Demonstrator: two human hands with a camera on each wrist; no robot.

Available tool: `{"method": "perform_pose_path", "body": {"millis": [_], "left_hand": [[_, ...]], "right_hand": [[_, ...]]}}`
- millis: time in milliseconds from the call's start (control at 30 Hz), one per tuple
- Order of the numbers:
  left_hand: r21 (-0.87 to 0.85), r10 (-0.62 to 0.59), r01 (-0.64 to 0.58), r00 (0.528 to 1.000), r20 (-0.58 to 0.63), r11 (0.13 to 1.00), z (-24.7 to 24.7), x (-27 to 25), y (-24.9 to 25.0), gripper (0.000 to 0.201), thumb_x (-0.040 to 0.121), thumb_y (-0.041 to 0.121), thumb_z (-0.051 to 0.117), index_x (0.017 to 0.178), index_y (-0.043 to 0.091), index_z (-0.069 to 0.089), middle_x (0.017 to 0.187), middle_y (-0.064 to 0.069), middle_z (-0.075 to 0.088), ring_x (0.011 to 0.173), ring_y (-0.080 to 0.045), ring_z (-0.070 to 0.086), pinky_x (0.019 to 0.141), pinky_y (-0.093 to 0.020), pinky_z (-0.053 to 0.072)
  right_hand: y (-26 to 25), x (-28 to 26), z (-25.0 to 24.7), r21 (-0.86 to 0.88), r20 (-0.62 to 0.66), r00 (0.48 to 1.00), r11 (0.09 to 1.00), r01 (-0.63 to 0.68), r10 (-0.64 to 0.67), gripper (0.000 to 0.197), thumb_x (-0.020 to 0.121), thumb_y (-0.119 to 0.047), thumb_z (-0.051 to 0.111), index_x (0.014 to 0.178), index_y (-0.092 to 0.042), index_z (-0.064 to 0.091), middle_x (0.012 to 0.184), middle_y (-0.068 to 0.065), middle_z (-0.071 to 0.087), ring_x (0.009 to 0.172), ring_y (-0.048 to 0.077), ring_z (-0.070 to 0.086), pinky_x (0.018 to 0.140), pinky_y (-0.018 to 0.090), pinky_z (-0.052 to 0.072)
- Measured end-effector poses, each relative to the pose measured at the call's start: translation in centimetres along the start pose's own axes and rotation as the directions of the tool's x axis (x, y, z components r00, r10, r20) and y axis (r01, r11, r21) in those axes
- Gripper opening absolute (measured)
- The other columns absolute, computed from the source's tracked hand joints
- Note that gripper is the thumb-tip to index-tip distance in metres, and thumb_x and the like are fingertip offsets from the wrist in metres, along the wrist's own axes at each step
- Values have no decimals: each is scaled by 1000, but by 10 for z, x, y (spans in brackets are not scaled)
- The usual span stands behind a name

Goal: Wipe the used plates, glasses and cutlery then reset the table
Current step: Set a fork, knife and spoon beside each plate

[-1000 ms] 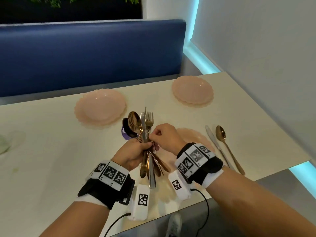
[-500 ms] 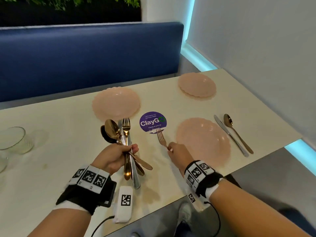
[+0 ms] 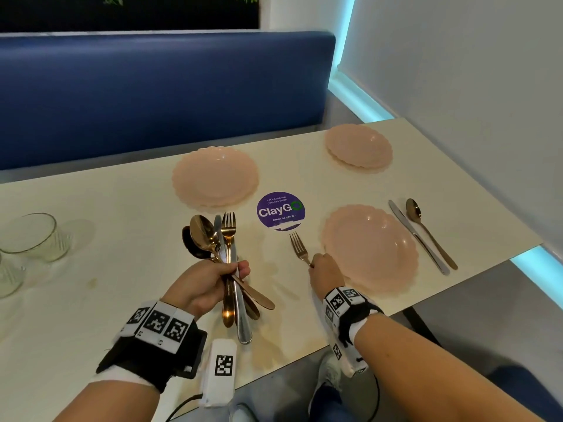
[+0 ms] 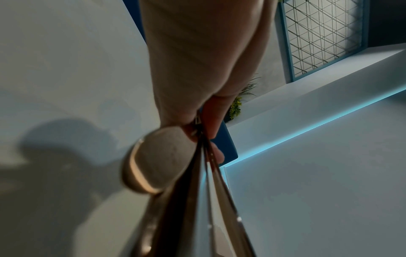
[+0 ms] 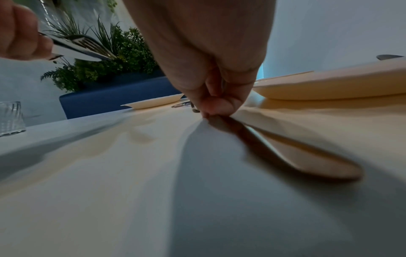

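Note:
My left hand (image 3: 210, 284) grips a bundle of cutlery (image 3: 227, 248) upright above the table: gold spoons, a fork and a silver knife. From the left wrist view a handle end (image 4: 153, 163) of that bundle shows below my fingers. My right hand (image 3: 323, 269) pinches the handle of a gold fork (image 3: 298, 248) that lies on the table just left of the near pink plate (image 3: 370, 248). In the right wrist view my fingertips (image 5: 217, 106) press the fork handle (image 5: 296, 154) onto the tabletop. A silver knife (image 3: 417, 236) and gold spoon (image 3: 429, 233) lie right of that plate.
Two more pink plates stand farther back, one (image 3: 214, 176) in the middle and one (image 3: 358, 149) at the far right. A purple round sticker (image 3: 280, 210) is stuck on the cream table (image 3: 91, 300). Glasses (image 3: 33, 236) stand at the left. A blue bench backrest (image 3: 152, 95) runs behind.
My right hand drew one fork out of the bundle, carried it right and lowered it onto the table beside the near plate. My left hand shifted left with the remaining cutlery.

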State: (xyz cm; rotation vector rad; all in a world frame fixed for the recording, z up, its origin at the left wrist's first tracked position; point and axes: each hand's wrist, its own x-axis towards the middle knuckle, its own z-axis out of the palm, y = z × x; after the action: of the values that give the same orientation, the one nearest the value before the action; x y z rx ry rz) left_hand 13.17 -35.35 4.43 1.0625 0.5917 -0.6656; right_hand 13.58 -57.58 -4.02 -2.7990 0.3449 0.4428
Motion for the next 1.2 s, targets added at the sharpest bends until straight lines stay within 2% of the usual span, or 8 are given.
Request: {"method": "perform_pose_path", "body": {"millis": [167,367,567,667,800,967,1067,1200], "left_hand": [[-35,-21,22,999,32,999,1,0,0,16,95,-2,39,96,-2,55,94,-14,63,84,-21,62,51,-30,58],[-67,-10,14,997,71,998,1,-2,2,26,96,-2,38,120,-6,47,93,-15,66,84,-20,64,54,-29,59],[-88,57,-50,995,81,995,-3,-7,9,27,94,-6,37,120,-7,44,89,-15,69,67,-18,73,56,-29,59],[-71,94,-87,989,112,994,-8,-10,15,20,95,-5,36,109,-9,50,89,-14,69,71,-17,72,63,-31,59],[-71,140,-131,981,135,989,-14,-14,26,18,92,-7,38,86,-10,54,63,-18,65,56,-22,67,58,-36,60],[-96,151,-143,986,77,985,-20,-6,44,18,92,-5,38,85,-9,55,61,-17,61,53,-22,64,59,-36,60],[-76,152,-149,988,34,986,-22,-3,56,23,93,-5,35,82,-6,55,55,-12,60,45,-16,61,46,-25,54],[-26,127,-126,992,17,992,-32,1,71,22,92,-5,35,88,-6,57,64,-15,60,52,-18,62,51,-27,55]], "right_hand": [[2,5,0,24,-2,1000,1000,-5,5,21,97,-12,45,113,0,53,119,17,53,108,31,55,88,34,42],[-13,-6,-29,77,-28,996,993,85,-84,26,97,-9,41,120,0,50,124,18,48,114,31,48,90,30,39],[-67,-23,-77,300,-230,905,859,415,-357,14,88,-10,57,95,-3,66,76,8,60,69,20,52,67,26,39],[-95,-40,-88,334,-232,807,735,590,-543,11,88,-10,61,93,-6,69,77,4,58,65,11,48,65,22,40],[-114,-44,-85,239,-8,552,535,810,-834,20,85,-2,61,101,-6,72,100,10,62,82,16,57,76,21,46],[-120,-17,-86,61,16,356,356,932,-934,20,81,-1,60,98,-3,70,110,14,65,97,33,58,83,38,47],[-132,2,-92,-8,85,229,229,973,-970,14,79,-9,67,92,-6,69,104,10,67,90,28,58,75,30,44],[-151,21,-98,9,137,59,60,998,-989,16,71,-11,72,86,-8,67,91,6,67,88,16,50,68,21,38]]}}
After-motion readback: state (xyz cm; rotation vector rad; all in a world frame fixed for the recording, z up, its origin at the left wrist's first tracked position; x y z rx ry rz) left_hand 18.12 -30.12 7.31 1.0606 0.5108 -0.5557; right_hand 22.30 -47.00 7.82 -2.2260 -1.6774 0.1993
